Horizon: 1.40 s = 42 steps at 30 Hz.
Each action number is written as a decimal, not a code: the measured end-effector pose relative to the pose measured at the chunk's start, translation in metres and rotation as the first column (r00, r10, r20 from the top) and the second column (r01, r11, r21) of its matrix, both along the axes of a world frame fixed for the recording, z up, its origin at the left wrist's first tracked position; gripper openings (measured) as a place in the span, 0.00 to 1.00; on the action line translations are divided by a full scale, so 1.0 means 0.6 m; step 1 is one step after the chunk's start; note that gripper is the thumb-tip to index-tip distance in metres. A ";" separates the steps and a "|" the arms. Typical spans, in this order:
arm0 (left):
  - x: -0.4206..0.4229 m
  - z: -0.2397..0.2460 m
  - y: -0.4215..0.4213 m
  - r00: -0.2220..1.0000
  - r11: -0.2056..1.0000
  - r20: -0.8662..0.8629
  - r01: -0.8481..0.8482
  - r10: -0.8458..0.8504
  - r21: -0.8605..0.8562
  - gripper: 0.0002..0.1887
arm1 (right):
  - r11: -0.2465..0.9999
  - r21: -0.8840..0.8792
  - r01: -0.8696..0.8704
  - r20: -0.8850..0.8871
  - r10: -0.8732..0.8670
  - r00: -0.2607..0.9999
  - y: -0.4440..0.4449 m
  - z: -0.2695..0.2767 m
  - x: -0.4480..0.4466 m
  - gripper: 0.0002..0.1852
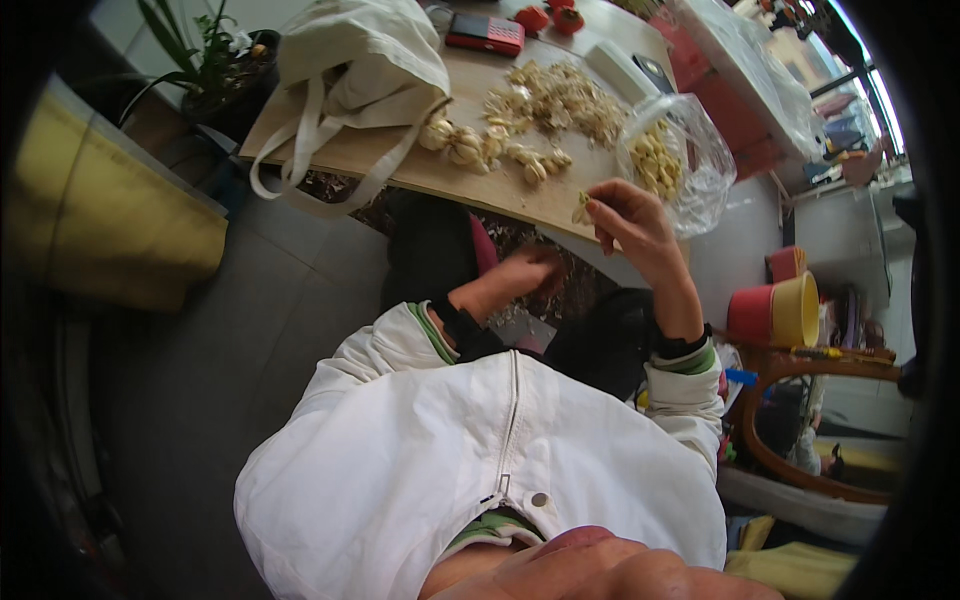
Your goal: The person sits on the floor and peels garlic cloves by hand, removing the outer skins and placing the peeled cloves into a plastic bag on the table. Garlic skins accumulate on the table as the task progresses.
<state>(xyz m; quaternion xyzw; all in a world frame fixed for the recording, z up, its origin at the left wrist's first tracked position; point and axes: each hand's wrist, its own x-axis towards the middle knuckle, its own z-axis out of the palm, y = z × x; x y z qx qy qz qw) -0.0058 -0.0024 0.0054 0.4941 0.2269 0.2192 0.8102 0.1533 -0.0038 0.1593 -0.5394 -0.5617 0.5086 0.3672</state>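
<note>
My right hand (634, 221) is raised over the near edge of a wooden table (495, 191), pinching a small garlic clove (581, 208) between thumb and fingertips. Lower down, between the knees, my left hand (536, 268) is blurred, and whether its fingers hold anything is unclear. Just beyond my right hand, a clear plastic bag (709, 187) lies with its mouth open around a pile of peeled garlic cloves (656, 161). Garlic bulbs (463, 145) and loose cloves (534, 171) rest along the table's front, with a heap of dry garlic skins (559, 97) behind them.
A cream cloth bag (367, 67) stands at the table's left, its straps hanging over the edge. Farther back are a red radio (485, 34), persimmons (568, 20) and a white box (619, 71). Shed skins litter the floor. A potted plant (232, 82) stands left; a mirror (825, 427) right.
</note>
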 end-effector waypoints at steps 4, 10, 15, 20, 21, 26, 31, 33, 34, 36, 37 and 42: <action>0.002 0.013 -0.002 0.990 0.952 0.138 0.039 0.004 -0.304 0.17 | 0.982 -0.176 0.063 -0.081 -0.078 0.994 -0.086 -0.066 0.013 0.10; 0.012 0.012 -0.008 0.995 0.992 0.077 0.069 -0.060 -0.110 0.14 | 0.936 -0.217 0.278 -0.092 -0.303 0.948 -0.140 -0.161 0.011 0.13; 0.013 0.001 -0.005 1.000 0.999 -0.010 0.020 -0.021 -0.042 0.09 | 0.917 -0.252 0.309 -0.268 -0.373 0.888 -0.149 -0.193 0.016 0.14; 0.009 0.020 -0.010 0.998 0.992 0.047 -0.030 0.036 -0.126 0.09 | 0.937 -0.249 0.245 -0.445 -0.336 0.830 -0.154 -0.185 0.023 0.15; 0.008 0.030 -0.012 0.997 0.991 0.068 -0.022 0.031 -0.131 0.09 | 0.942 -0.227 0.246 -0.464 -0.327 0.824 -0.156 -0.179 0.022 0.15; 0.004 0.092 -0.034 0.998 0.996 0.050 -0.030 0.035 -0.086 0.10 | 0.950 -0.127 0.286 -0.511 -0.310 0.802 -0.172 -0.145 0.023 0.16; 0.018 0.122 -0.060 0.998 0.996 0.059 0.006 -0.001 -0.087 0.09 | 0.966 -0.081 0.245 -0.571 -0.246 0.783 -0.195 -0.122 0.028 0.15; 0.022 0.126 -0.070 0.995 0.990 0.103 0.007 0.007 -0.138 0.09 | 0.970 -0.083 0.229 -0.598 -0.232 0.767 -0.204 -0.117 0.030 0.14; 0.022 0.128 -0.075 0.992 0.990 0.123 0.005 0.012 -0.144 0.09 | 0.972 -0.084 0.219 -0.614 -0.224 0.757 -0.209 -0.115 0.030 0.14; 0.022 0.131 -0.085 0.989 0.990 0.149 -0.004 0.025 -0.142 0.08 | 0.973 -0.087 0.213 -0.630 -0.219 0.745 -0.217 -0.113 0.031 0.14; 0.021 0.132 -0.089 0.987 0.991 0.155 -0.011 0.032 -0.131 0.08 | 0.976 -0.077 0.202 -0.649 -0.202 0.734 -0.218 -0.112 0.032 0.14; 0.020 0.139 -0.107 0.966 0.992 0.251 -0.025 0.056 -0.123 0.07 | 0.978 -0.071 0.198 -0.736 -0.185 0.651 -0.233 -0.108 0.029 0.15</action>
